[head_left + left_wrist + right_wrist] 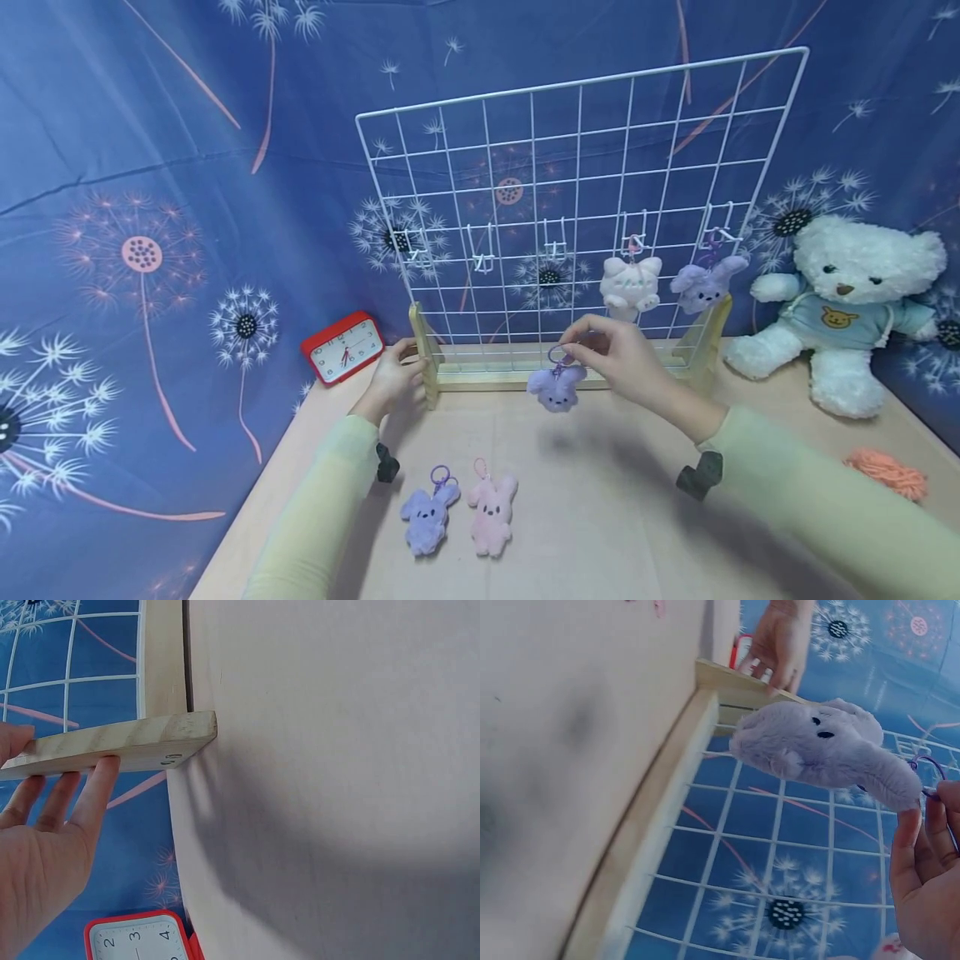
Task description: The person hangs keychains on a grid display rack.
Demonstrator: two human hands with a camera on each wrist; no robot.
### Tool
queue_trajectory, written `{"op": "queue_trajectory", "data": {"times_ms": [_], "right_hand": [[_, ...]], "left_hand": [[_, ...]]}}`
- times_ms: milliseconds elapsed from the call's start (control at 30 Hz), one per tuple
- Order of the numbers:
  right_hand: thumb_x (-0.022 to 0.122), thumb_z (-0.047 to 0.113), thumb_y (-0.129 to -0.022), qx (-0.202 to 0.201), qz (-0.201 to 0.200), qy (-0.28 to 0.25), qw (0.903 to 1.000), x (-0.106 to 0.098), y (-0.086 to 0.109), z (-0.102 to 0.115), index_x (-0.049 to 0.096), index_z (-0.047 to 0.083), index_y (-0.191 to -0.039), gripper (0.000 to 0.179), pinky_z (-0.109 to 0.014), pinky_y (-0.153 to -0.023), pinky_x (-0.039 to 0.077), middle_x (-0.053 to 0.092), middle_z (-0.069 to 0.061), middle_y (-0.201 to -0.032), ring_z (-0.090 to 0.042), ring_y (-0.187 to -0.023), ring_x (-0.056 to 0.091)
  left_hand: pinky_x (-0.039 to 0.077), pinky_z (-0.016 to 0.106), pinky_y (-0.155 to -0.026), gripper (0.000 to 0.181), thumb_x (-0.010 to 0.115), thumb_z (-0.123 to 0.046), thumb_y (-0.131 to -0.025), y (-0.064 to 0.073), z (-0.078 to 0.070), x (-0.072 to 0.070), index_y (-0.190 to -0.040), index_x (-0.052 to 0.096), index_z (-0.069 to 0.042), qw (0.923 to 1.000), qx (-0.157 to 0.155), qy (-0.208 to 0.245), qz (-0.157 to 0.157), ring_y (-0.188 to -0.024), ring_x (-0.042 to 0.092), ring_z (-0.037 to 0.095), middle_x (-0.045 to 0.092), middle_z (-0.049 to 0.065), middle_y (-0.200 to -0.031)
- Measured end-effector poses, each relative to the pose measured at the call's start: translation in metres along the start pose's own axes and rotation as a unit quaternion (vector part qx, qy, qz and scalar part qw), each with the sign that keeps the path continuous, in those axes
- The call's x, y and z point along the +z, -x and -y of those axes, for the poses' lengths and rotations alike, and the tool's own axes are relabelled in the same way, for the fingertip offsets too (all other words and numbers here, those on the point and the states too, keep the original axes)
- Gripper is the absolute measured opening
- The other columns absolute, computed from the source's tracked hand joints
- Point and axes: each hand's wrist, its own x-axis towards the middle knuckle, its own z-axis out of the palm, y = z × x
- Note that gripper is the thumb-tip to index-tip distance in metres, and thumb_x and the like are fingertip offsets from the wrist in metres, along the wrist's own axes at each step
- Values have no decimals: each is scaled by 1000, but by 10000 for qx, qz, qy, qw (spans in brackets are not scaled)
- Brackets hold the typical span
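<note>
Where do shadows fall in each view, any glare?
Head view: soft shadows on the table below the right hand and sleeve; left wrist view: a broad, soft-edged shadow across the table; right wrist view: blurry dark patches on the table, no glare on the purple plush; no strong glare in the other views.

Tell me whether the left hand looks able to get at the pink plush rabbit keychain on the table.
Probably yes: nothing covers the pink keychain, though the left hand would first have to release the pale wooden stand end it grips.
</note>
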Motion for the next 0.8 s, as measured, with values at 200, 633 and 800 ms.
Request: {"op": "queue_trajectory", "data": {"times_ms": [200, 633, 800], "right_hand": [[71, 4, -96, -46, -185, 233, 9995, -11, -12, 14, 71, 3, -102, 6, -22, -69, 59, 72, -12, -98, -19, -80, 72], [70, 5, -97, -284, -704, 175, 9970, -21, -44, 31, 70, -1, -106, 11, -17, -66, 55, 71, -15, -97, -13, -76, 67], [69, 5, -97, -426, -890, 115, 9951, -24, -57, 34, 71, -3, -107, 12, -17, -64, 54, 71, -17, -97, -12, -74, 65]], "left_hand": [[52, 45, -101, 48, 62, -2, -99, -1, 1, 0, -145, 49, 1, 10000, 33, 33, 13, -127, 54, 42, 51, 27, -143], [49, 46, -105, 47, 62, 1, -98, 1, 2, 1, -143, 50, 3, 9999, 119, 50, -57, -126, 56, 41, 53, 27, -140], [48, 46, -106, 46, 61, 1, -98, -1, 2, 1, -143, 50, 4, 9998, 184, 50, -58, -129, 53, 39, 53, 27, -140]]}}
